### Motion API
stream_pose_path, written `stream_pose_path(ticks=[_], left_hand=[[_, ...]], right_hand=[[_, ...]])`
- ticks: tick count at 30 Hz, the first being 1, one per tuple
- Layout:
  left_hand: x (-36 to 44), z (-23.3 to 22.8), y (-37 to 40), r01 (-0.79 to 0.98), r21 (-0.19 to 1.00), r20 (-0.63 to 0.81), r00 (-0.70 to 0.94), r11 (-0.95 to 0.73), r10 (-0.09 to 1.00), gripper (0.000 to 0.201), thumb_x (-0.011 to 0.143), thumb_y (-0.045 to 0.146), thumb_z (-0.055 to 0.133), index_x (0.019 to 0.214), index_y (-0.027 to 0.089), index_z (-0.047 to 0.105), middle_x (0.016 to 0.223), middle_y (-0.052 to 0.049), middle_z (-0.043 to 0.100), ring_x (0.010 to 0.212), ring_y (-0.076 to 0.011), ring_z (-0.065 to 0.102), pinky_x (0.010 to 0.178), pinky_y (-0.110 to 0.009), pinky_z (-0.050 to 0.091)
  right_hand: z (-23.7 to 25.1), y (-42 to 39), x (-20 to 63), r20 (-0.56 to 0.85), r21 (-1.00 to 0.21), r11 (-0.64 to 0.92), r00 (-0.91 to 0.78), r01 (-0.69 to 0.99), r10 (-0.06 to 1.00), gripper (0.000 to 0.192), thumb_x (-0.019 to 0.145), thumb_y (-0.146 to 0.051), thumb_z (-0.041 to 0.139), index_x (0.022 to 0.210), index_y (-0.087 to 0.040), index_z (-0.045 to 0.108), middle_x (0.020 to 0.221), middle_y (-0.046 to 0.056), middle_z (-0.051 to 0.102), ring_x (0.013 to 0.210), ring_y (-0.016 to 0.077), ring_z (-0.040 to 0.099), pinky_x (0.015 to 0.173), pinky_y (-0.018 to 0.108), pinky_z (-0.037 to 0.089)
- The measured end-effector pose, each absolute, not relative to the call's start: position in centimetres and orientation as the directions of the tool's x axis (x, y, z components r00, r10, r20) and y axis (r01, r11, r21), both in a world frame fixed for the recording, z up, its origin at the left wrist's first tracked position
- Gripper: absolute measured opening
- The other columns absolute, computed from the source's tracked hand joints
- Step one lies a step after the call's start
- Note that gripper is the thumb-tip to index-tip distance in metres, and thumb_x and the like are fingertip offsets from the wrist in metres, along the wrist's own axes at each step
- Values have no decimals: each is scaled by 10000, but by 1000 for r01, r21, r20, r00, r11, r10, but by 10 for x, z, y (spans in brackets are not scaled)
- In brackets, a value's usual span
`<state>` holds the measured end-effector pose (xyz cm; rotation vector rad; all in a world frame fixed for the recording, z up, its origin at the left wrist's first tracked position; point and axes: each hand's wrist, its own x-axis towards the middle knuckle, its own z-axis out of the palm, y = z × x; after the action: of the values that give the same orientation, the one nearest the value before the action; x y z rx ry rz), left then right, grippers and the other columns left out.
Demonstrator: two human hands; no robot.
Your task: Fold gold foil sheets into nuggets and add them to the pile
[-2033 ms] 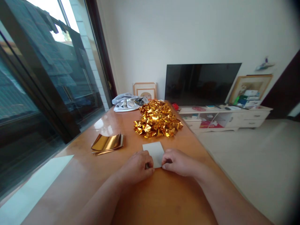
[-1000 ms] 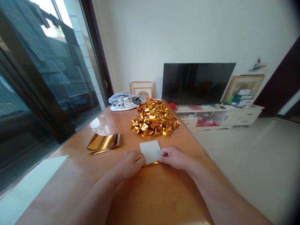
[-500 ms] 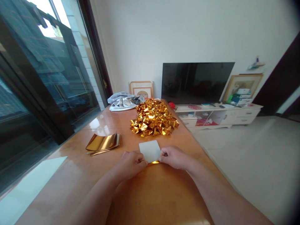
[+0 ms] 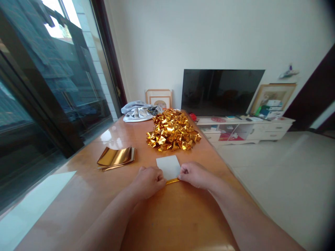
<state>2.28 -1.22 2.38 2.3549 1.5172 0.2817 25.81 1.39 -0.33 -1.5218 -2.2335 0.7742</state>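
A sheet of gold foil paper [image 4: 168, 166] lies white side up on the wooden table, its near edge turned over into a narrow gold strip. My left hand [image 4: 149, 181] is closed on the left end of that strip, fingertips pressed to the fold. At the other end my right hand [image 4: 193, 174] pinches the fold between thumb and fingers. Left of the hands is a stack of gold foil sheets [image 4: 116, 157], curling slightly. Beyond the sheet rises a heap of folded gold foil pieces [image 4: 172, 130].
The wooden table [image 4: 162, 223] runs away from me. A pale sheet [image 4: 39, 198] covers its left edge, and a grey cloth bundle [image 4: 138, 111] lies at its far end. Behind stand a television [image 4: 222, 92] and a white cabinet [image 4: 274, 127]. A glass door is on the left.
The gold strip at the sheet's near edge now looks flatter and more even. Both hands stay at its two ends with barely any movement. The view has shifted slightly.
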Motion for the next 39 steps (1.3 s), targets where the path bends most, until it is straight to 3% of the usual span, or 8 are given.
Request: stream_pose_path(ticks=[13, 21, 25, 28, 31, 39], left_hand=[[22, 18, -12, 845, 306, 54, 445, -439, 894, 193, 805, 282, 536, 641, 193, 585, 730, -8, 638, 665, -155, 519, 611, -288, 221], [21, 17, -12, 846, 292, 51, 452, -446, 890, 197, 829, 290, 541, 663, 194, 589, 758, -15, 633, 730, -180, 536, 654, -298, 265], [20, 20, -15, 824, 320, 86, 466, -468, 880, 98, 831, 295, 580, 829, 214, 635, 847, -17, 636, 846, -208, 544, 739, -316, 318], [21, 23, -18, 777, 319, 151, 523, -542, 839, 256, 846, 227, 571, 1075, 297, 659, 1005, -25, 618, 1003, -236, 522, 856, -353, 338], [23, 26, -21, 732, 272, 149, 610, -625, 779, 431, 906, 172, 482, 1220, 424, 636, 1049, -30, 579, 1020, -235, 500, 884, -368, 349], [27, 21, -23, 693, 223, 124, 678, -686, 725, 599, 898, 79, 419, 1279, 501, 611, 1093, -38, 552, 1018, -232, 479, 891, -378, 369]], right_hand=[[-1, 10, 259, -24, -560, 300, -378, 772, 926, 155, 811, -354, 648, 782, -204, 670, 728, -14, 678, 604, 114, 525, 517, 227, 257], [4, 8, 257, -40, -523, 274, -345, 807, 938, 180, 800, -376, 676, 766, -204, 637, 732, -18, 660, 623, 116, 531, 520, 233, 247], [6, 7, 258, -50, -485, 246, -307, 839, 950, 203, 796, -409, 690, 781, -217, 625, 742, -26, 650, 608, 111, 512, 513, 239, 227], [6, 7, 263, -64, -441, 220, -276, 870, 959, 219, 788, -436, 699, 778, -229, 628, 738, -28, 650, 596, 113, 499, 511, 248, 214], [7, 7, 268, -80, -410, 208, -262, 888, 962, 226, 793, -454, 691, 767, -237, 633, 718, -29, 645, 592, 117, 496, 514, 256, 212], [5, 11, 277, -102, -392, 151, -206, 907, 973, 230, 778, -457, 699, 781, -235, 640, 729, -15, 644, 587, 120, 491, 524, 259, 217]])
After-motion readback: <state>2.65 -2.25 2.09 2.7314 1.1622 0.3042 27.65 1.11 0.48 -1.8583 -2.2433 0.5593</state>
